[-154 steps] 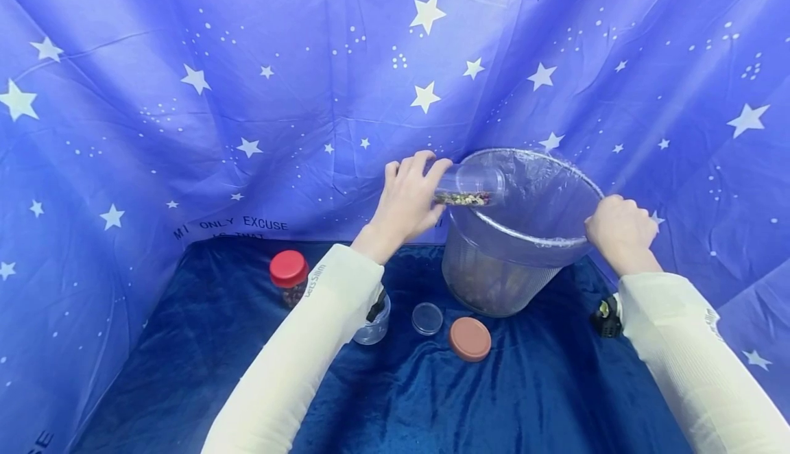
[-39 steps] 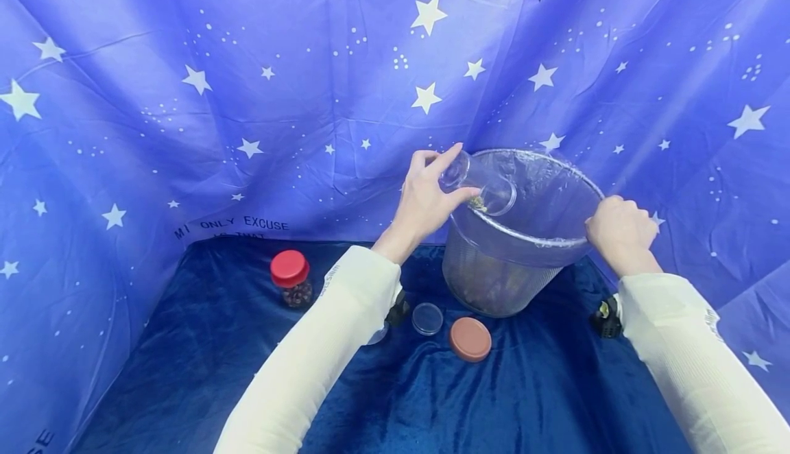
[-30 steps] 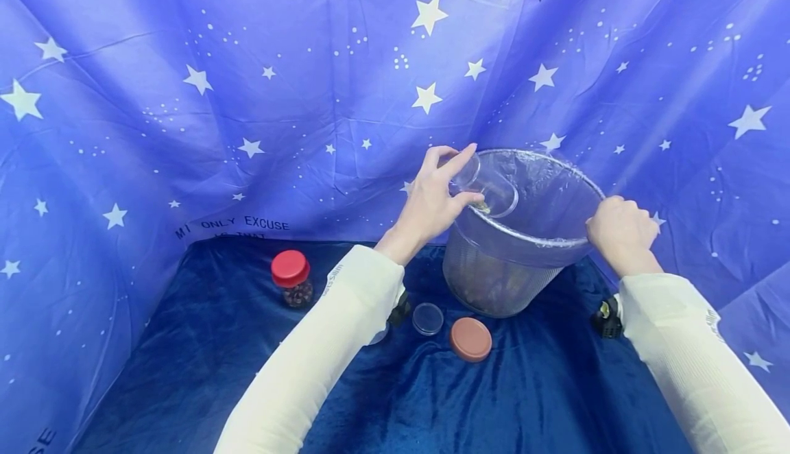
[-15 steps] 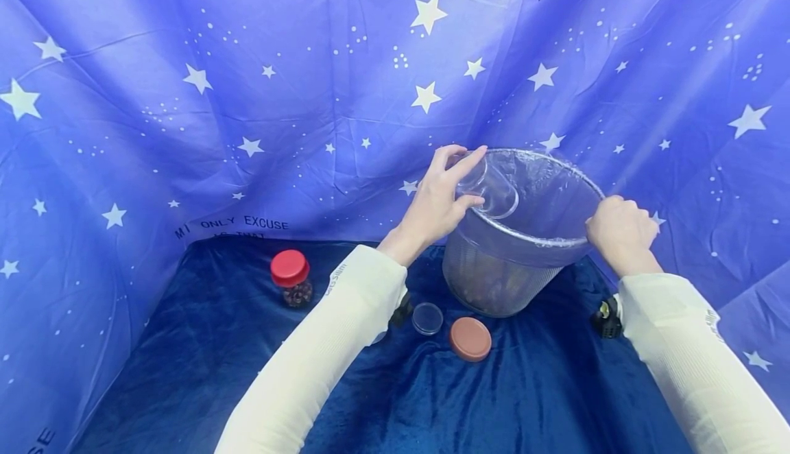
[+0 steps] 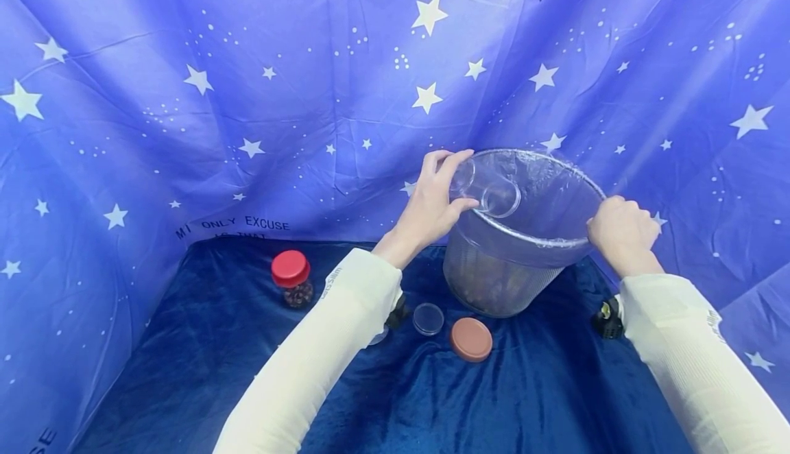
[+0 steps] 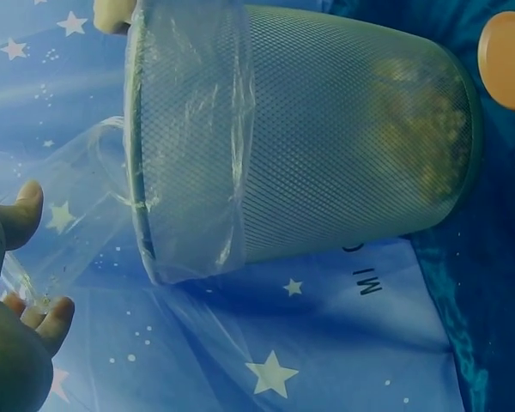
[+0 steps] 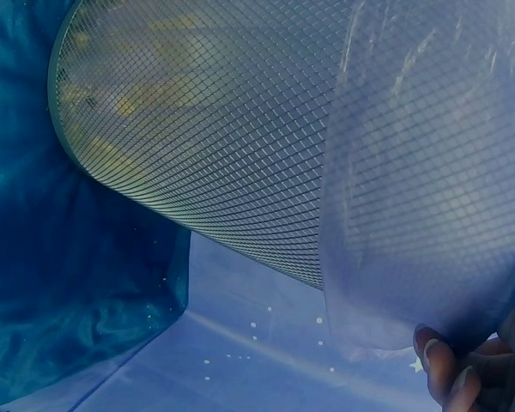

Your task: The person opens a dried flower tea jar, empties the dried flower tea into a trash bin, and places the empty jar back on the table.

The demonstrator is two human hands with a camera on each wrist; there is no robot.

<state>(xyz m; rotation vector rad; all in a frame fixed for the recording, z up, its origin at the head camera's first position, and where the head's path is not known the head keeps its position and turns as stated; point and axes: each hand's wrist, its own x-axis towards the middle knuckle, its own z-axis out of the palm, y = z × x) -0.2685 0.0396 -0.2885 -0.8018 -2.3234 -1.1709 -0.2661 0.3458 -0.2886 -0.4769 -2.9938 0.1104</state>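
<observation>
A clear jar (image 5: 483,181) lies tipped on its side, its mouth over the left rim of a mesh bin (image 5: 494,279). My left hand (image 5: 428,200) grips the jar around its base end, thumb on the near side. In the left wrist view a few small bits show near the fingertips (image 6: 58,319) at the jar's base; the rest of the jar looks see-through. On the bin's right side, my right hand (image 5: 622,233) holds the rim and the clear plastic liner (image 7: 412,215) folded over it. Yellowish contents show through the mesh low in the bin.
A red-lidded jar (image 5: 291,279) of dark brown pieces stands on the blue cloth (image 5: 524,399) at left. An orange-brown lid (image 5: 472,339) and a clear round lid (image 5: 428,319) lie before the bin. Another clear container (image 5: 379,336) is mostly hidden by my left sleeve.
The jar held a layer of mixed greenish bits earlier; these slid toward its mouth and no longer show there. My left hand tipped the jar further into the bin, then drew back slightly left.
</observation>
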